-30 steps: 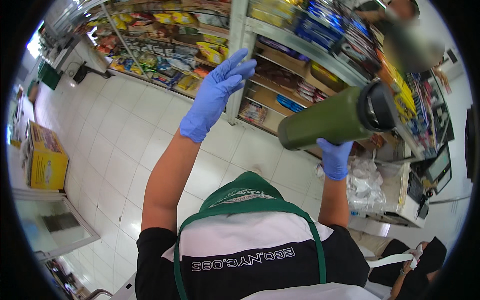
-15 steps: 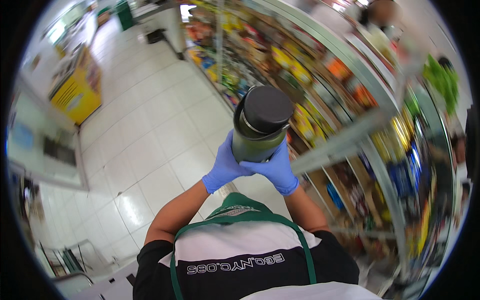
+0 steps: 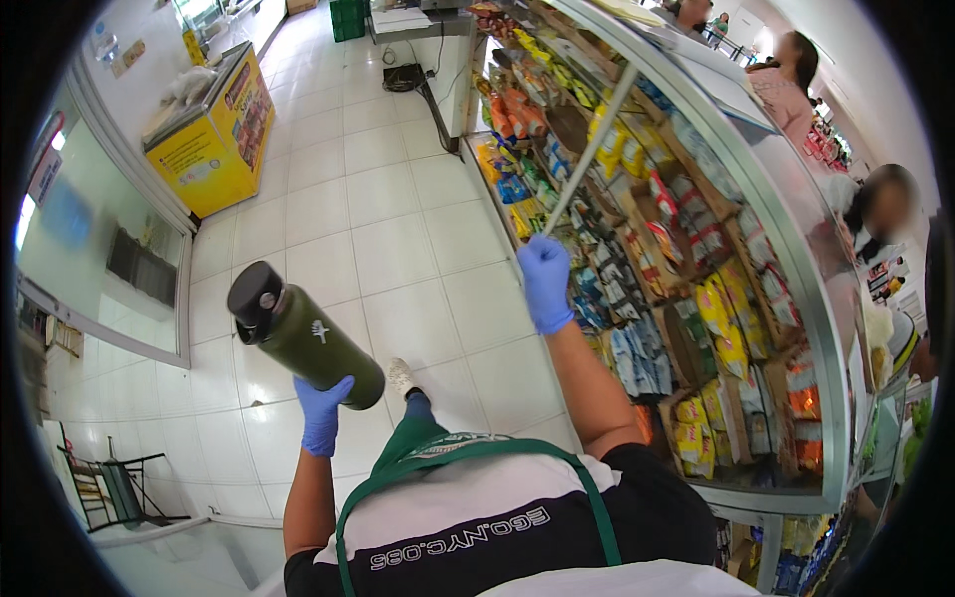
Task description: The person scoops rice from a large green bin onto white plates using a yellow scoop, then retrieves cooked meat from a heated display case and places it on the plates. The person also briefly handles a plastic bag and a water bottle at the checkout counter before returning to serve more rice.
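Note:
In my left hand point(image 3: 321, 406), gloved in blue, is an olive-green water bottle point(image 3: 318, 348) with a black screw lid and a carry loop. My fingers wrap round its lower part, and the bottle tilts with its lid up and to the left. My right hand point(image 3: 545, 284), also in a blue glove, is closed in a fist beside the glass display case point(image 3: 816, 298). The lower end of a slim metal bar point(image 3: 597, 144) of the case meets the fist in the picture. Whatever the fist may contain is hidden.
Packaged snacks point(image 3: 726, 313) fill the case's shelves along my right. A yellow chest freezer point(image 3: 214, 149) stands far left, near a glass door point(image 3: 109, 229). Cables point(image 3: 403, 80) lie below a far counter. Other people point(image 3: 786, 95) are beyond the case. A folding chair point(image 3: 129, 488) sits lower left.
Both hands held the bottle in front of me; now only the left does, over to the left. My right hand has let go and closed near the case. The view has shifted along the aisle.

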Demonstrator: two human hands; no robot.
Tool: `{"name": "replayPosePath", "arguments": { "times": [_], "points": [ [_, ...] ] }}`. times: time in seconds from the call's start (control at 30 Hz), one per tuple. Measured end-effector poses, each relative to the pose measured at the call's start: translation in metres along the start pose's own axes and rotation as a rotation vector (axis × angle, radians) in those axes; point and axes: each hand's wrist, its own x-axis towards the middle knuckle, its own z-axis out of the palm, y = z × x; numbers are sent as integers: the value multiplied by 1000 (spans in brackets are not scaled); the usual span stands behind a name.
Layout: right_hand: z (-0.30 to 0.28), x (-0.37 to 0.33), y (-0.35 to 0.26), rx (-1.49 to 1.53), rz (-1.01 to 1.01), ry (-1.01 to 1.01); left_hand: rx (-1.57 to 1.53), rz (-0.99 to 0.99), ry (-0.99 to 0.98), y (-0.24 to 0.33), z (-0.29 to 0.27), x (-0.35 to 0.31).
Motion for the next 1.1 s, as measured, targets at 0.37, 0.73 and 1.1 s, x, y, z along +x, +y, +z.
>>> {"name": "replayPosePath", "arguments": {
  "times": [0.37,0.73,1.1],
  "points": [
    [176,282,65,568,292,-131,36,52,-65,10,-39,339],
    [487,465,199,23,72,-778,-48,125,-333,12,35,729],
    [809,662,367,272,256,-774,378,124,-378,32,-47,1095]
  ]
}}
